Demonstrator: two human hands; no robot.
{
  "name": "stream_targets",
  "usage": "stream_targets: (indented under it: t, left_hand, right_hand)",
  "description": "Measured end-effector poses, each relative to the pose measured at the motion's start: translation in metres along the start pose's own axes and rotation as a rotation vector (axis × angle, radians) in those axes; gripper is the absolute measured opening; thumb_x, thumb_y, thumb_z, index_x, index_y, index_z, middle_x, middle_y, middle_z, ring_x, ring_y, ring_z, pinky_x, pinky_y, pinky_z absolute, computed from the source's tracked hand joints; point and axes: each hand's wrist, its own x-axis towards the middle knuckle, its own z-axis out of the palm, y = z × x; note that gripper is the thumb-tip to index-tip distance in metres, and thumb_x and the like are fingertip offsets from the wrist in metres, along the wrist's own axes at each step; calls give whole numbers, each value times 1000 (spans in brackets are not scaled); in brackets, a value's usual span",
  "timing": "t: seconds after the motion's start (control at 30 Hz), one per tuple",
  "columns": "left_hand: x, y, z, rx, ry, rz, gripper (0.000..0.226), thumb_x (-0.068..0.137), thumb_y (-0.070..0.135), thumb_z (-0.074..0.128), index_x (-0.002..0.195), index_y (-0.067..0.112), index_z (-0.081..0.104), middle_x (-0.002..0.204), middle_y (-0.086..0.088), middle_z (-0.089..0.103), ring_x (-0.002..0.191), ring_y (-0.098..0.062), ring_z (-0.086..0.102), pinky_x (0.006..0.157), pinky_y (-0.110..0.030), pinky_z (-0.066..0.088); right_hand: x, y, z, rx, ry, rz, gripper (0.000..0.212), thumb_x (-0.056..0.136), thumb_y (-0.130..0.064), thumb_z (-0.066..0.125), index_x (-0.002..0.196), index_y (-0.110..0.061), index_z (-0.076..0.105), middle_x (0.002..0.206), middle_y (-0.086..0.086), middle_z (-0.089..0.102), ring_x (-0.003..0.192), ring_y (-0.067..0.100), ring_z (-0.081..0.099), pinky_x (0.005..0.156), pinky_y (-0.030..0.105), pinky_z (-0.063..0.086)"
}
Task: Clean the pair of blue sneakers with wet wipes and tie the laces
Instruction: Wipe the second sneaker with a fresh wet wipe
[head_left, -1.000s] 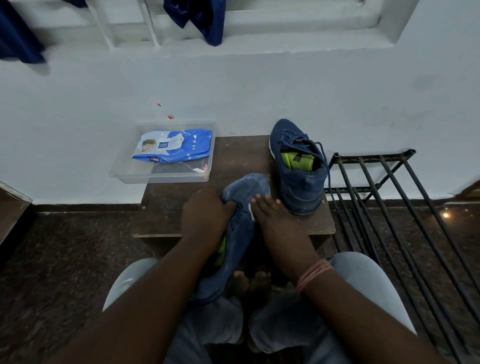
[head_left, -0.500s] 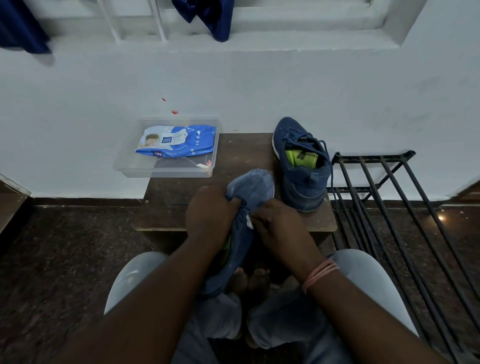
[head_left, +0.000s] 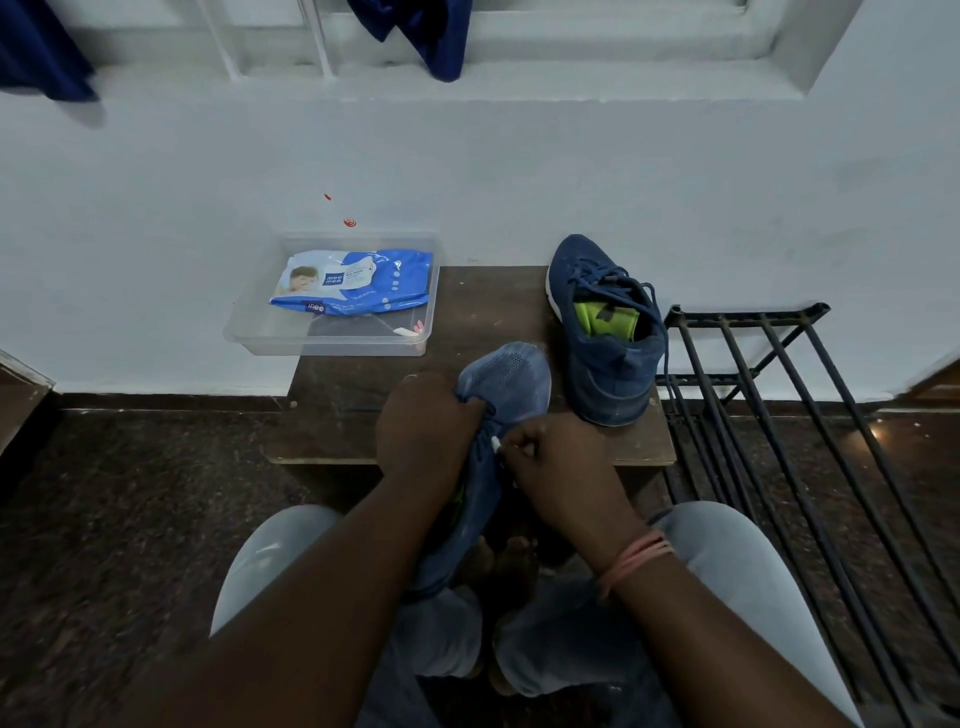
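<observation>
Hands (head_left: 431, 431) hide sneaker's (head_left: 506, 379) laces, seemingly

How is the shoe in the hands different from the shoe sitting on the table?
The held sneaker is gripped by the left hand and tipped on its side, while the other sneaker stands upright, untouched, on the low table. The right hand pinches something small and white at the held sneaker; the other's laces hang loose. Both are blue.

Left hand (head_left: 423, 423) gripping, right hand (head_left: 558, 457) pinching, both hands curled
</observation>
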Motion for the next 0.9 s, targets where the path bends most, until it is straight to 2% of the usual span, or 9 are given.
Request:
stream_targets:
  t: [0.13,0.23,0.3,0.43,0.57,0.67,0.73,0.83,0.9]
  left_hand:
    - [0,0,1,-1,18,14,33,83,52,64,82,21,74,72,1,65,65,-15,63,60,-34,56]
    - [1,0,0,4,12,6,31,84,51,64,83,22,74,73,1,66,67,-16,63,61,-34,56]
    - [1,0,0,-1,9,3,32,81,52,64,83,22,74,74,2,66,69,-17,64,64,-37,58]
    - [2,0,2,8,27,-9,34,78,54,63,81,22,74,71,3,65,66,-17,63,59,-33,53]
    - [0,-1,5,11,48,14,34,80,54,62,81,22,73,71,3,65,65,-16,63,60,-34,55]
    - [0,-1,3,9,39,5,36,78,56,59,83,23,74,75,1,66,70,-20,65,58,-33,51]
    - [0,1,1,8,29,-21,35,77,55,60,84,23,74,77,0,68,72,-21,66,59,-32,52]
    - [0,3,1,4,22,-50,34,75,54,65,83,22,75,77,0,68,72,-22,66,61,-34,54]
    - [0,4,2,18,27,-58,35,76,55,66,83,22,75,77,0,68,72,-22,66,59,-32,50]
  right_hand:
    - [41,10,12,-231,81,-78,17,91,-14,60,81,-11,73,88,7,67,77,22,61,67,29,42]
    - [66,10,13,-239,98,-33,18,92,-14,57,91,-9,74,99,8,70,86,26,65,74,30,49]
    - [46,0,11,-224,124,-6,18,94,-17,57,88,-9,73,90,7,70,79,25,66,64,27,44]
    - [-2,-8,1,-107,19,22,22,93,-19,61,80,-13,77,77,3,71,67,15,60,55,20,31]
    - [20,4,12,-173,118,-29,20,92,-15,59,78,-10,72,84,7,67,73,23,62,62,25,34]
    - [51,8,14,-160,126,41,18,92,-13,56,87,-7,72,88,11,68,79,26,64,65,23,32]
    - [48,6,12,-134,155,73,19,91,-13,56,81,-6,71,82,11,67,74,26,63,63,24,33]
    - [11,-2,7,-72,74,33,28,92,-16,60,67,-6,70,68,6,68,61,20,61,57,30,44]
    - [-5,-3,2,-22,27,9,26,91,-18,65,68,-11,73,68,-1,69,62,14,60,58,26,44]
